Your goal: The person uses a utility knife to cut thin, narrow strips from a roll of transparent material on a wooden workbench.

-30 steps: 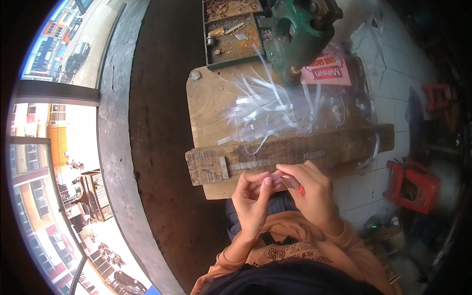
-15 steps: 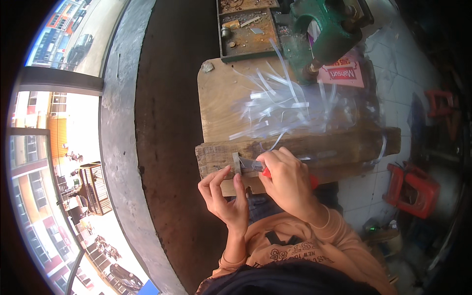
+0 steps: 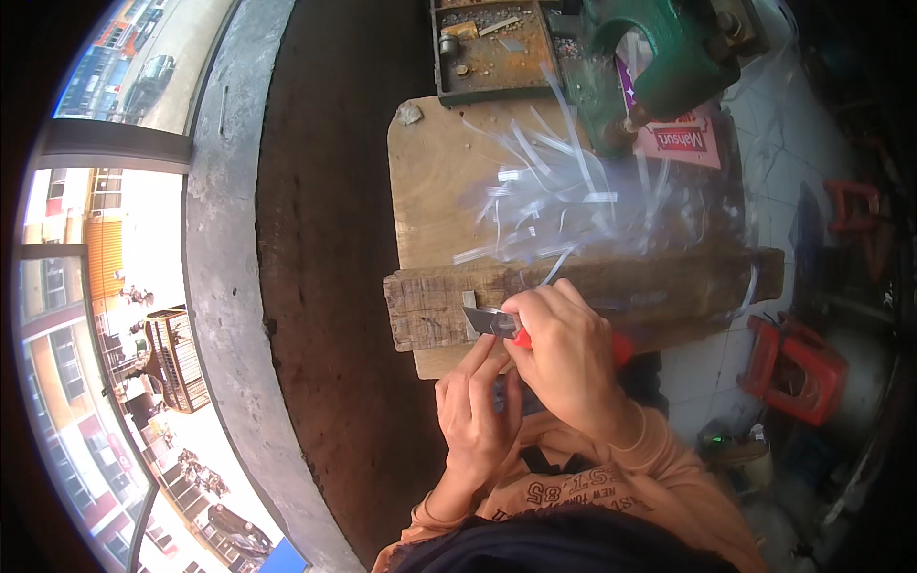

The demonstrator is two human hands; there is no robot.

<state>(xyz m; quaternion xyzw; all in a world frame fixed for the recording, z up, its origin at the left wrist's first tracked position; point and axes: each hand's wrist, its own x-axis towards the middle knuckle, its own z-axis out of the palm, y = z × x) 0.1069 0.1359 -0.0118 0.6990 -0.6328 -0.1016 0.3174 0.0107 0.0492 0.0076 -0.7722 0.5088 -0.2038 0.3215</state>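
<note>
My right hand [image 3: 565, 349] is closed around the red handle [image 3: 522, 339] of a utility knife. Its wide metal blade [image 3: 489, 323] points left, over a thick, worn wooden block [image 3: 420, 310]. Under the blade tip lies a narrow greyish strip [image 3: 469, 300]. My left hand [image 3: 478, 406] is just below, its fingers bent and drawn together, with a fingertip at the lower edge of the blade. Whatever those fingers may hold is hidden. Beyond the block lies a loose heap of clear plastic strips [image 3: 573, 205].
A wooden board [image 3: 430, 191] lies under the plastic. At the back stand a dirty metal tray [image 3: 487, 62] with small scraps and a green cast machine [image 3: 683, 67]. A pink printed packet [image 3: 678, 141] is beside it. Red stools [image 3: 798, 368] stand on the tiled floor at right.
My left hand has moved right and lower, and its spread thumb and fingers have drawn together near the blade. My right hand keeps its grip on the knife. The view has shifted slightly.
</note>
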